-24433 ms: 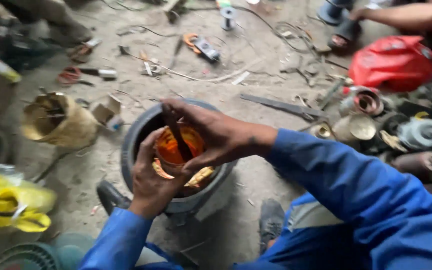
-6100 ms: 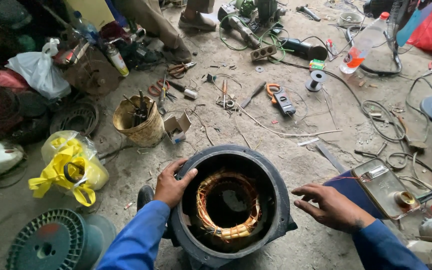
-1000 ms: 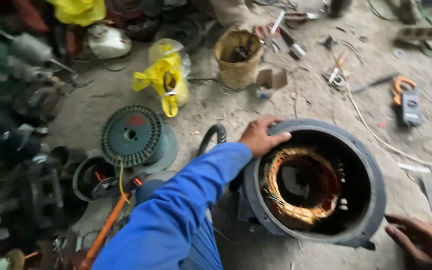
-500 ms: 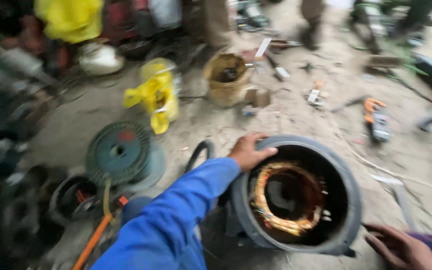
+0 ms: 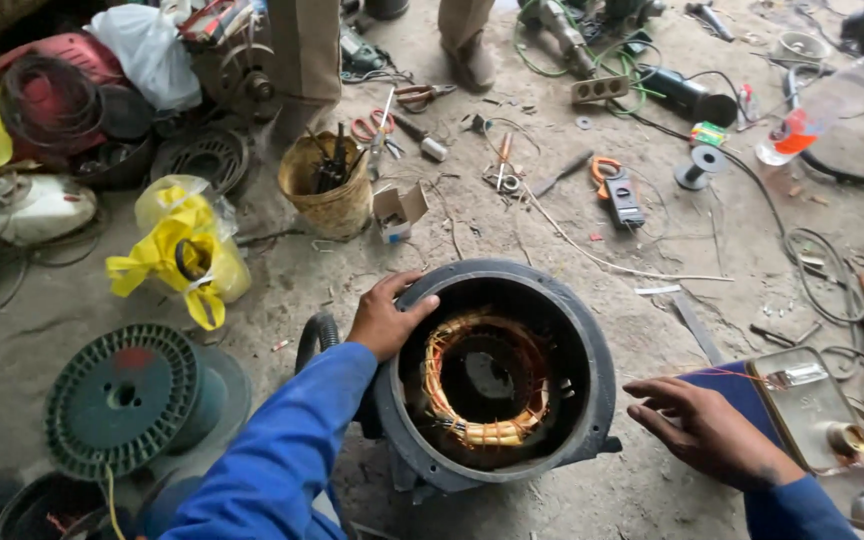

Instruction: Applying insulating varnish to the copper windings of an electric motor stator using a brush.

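Observation:
A grey motor housing stands open end up on the dusty floor, with copper windings ringing its inside. My left hand grips the housing's left rim, fingers curled over the edge. Apart from the housing, my right hand hovers with fingers spread above a dark blue pad, holding nothing. Both arms wear blue sleeves.
A green wire spool lies at lower left, a yellow plastic bag above it. A bucket of tools, a small cardboard box, an orange clamp meter, a metal tray and loose wires surround the housing. Another person's legs stand at the top.
The view has swung right, bringing the housing to the centre. My left hand stays on the rim. My right hand has come further into view beside the housing.

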